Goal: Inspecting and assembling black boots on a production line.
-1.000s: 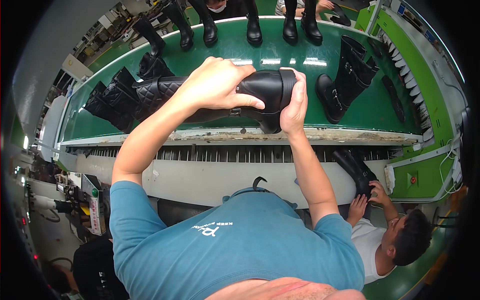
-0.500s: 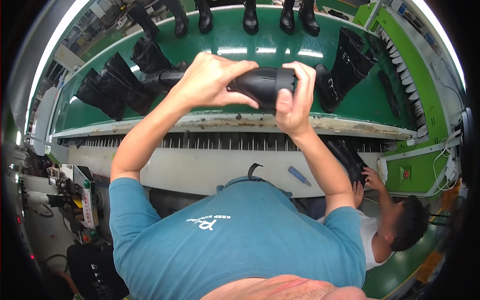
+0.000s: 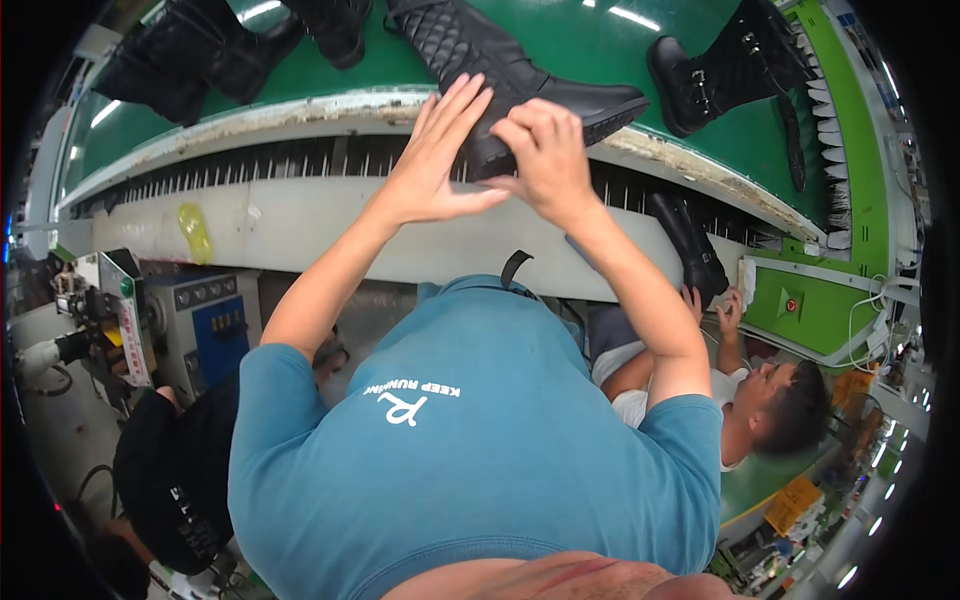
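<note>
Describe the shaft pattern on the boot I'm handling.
Boot shaft: black diamond quilting, seen in the head view.

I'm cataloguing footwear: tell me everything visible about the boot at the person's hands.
The black boot looks like leather, with a diamond-quilted shaft, smooth foot and thick, ridged dark sole. It lies tilted over the near edge of the green table, toe right, sole toward the person; its shaft reaches the picture's top edge. The spread left hand touches it near the heel; the right hand is at the sole.
</note>
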Demonstrator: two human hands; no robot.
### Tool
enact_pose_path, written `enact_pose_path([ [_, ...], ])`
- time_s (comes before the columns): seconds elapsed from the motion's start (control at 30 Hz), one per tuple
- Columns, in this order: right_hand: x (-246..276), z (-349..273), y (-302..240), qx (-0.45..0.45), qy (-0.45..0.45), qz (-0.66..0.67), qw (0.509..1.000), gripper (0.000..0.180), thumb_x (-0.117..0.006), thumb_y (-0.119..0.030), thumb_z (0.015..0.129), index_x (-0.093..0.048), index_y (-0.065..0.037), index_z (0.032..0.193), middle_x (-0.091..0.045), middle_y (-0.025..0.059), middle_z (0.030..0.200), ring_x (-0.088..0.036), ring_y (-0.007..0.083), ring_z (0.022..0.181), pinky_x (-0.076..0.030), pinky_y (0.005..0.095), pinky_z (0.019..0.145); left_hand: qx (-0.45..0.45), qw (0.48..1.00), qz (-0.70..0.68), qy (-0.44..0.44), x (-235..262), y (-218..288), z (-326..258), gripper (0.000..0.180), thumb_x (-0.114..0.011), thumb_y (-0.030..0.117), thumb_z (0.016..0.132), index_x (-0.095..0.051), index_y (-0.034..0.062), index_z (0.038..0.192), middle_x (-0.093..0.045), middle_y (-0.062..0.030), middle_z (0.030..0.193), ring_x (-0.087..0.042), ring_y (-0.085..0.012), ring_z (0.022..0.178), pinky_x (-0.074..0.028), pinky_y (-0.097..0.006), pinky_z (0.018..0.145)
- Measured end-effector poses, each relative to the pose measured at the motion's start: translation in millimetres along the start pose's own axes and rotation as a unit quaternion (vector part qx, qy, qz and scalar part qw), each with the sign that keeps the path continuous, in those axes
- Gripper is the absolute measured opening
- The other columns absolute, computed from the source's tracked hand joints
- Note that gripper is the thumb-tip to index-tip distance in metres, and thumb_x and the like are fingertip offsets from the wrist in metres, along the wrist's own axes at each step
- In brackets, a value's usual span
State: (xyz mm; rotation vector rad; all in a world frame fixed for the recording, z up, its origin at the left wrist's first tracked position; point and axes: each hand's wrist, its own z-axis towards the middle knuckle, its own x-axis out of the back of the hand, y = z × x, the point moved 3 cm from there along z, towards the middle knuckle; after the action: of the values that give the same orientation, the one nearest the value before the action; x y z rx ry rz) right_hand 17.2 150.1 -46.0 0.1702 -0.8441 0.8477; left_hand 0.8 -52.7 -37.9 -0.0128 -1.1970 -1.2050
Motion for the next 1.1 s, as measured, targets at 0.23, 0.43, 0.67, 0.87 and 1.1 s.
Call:
enact_pose_path([
  [0.23,77.0,-11.2,59.0,0.018,-0.008,-0.01,1.0,0.045,-0.097,-0.015,0.07,-0.078,-0.008,0.111,-0.074,0.0056,0.124,-0.068,0.0334,0.128,-0.053,0.0531,0.113,-0.017,0.985,0.036,0.168,-36.9,-6.7,-0.1,0.093,-0.093,0.041,0.081,-0.057,0.0072,0.159,-0.053,-0.0147,0.167,-0.045,-0.0369,0.159,-0.031,-0.062,0.129],
  [0.43,72.1,1.8,62.4,0.024,-0.043,0.027,0.998,0.036,-0.095,-0.008,0.07,-0.073,-0.006,0.098,-0.074,0.0067,0.125,-0.069,0.0334,0.127,-0.054,0.0552,0.113,0.009,0.983,0.046,0.179,-38.0,1.7,6.9,0.094,-0.096,0.046,0.076,-0.062,0.0067,0.154,-0.055,-0.0138,0.166,-0.047,-0.0363,0.157,-0.041,-0.061,0.122],
  [0.67,83.6,42.0,73.7,-0.022,-0.142,0.034,0.989,0.044,-0.1,-0.021,0.065,-0.061,-0.008,0.079,-0.078,-0.0015,0.105,-0.074,0.0226,0.098,-0.059,0.035,0.076,0.026,0.97,0.068,0.231,-41.2,6.5,18.9,0.077,-0.099,0.045,0.074,-0.077,0.0037,0.134,-0.075,-0.0112,0.143,-0.065,-0.0302,0.143,-0.054,-0.051,0.109],
  [0.87,85.3,55.3,94.0,-0.014,-0.167,0.08,0.983,0.056,-0.105,-0.034,0.058,-0.062,-0.008,0.082,-0.078,0.0025,0.097,-0.073,0.0229,0.086,-0.058,0.034,0.074,0.026,0.971,0.055,0.231,-38.0,3.7,20.4,0.073,-0.099,0.044,0.073,-0.078,0.0046,0.132,-0.076,-0.0102,0.141,-0.068,-0.0295,0.14,-0.057,-0.053,0.104],
  [1.1,101.7,37.8,126.1,-0.111,-0.222,0.165,0.955,0.057,-0.107,-0.026,0.06,-0.074,-0.004,0.101,-0.081,0.011,0.117,-0.078,0.0243,0.107,-0.061,0.0381,0.096,0.025,0.969,0.056,0.241,-38.8,5.3,17.3,0.076,-0.098,0.047,0.073,-0.078,0.0069,0.134,-0.076,-0.0087,0.142,-0.068,-0.0288,0.14,-0.055,-0.057,0.107],
])
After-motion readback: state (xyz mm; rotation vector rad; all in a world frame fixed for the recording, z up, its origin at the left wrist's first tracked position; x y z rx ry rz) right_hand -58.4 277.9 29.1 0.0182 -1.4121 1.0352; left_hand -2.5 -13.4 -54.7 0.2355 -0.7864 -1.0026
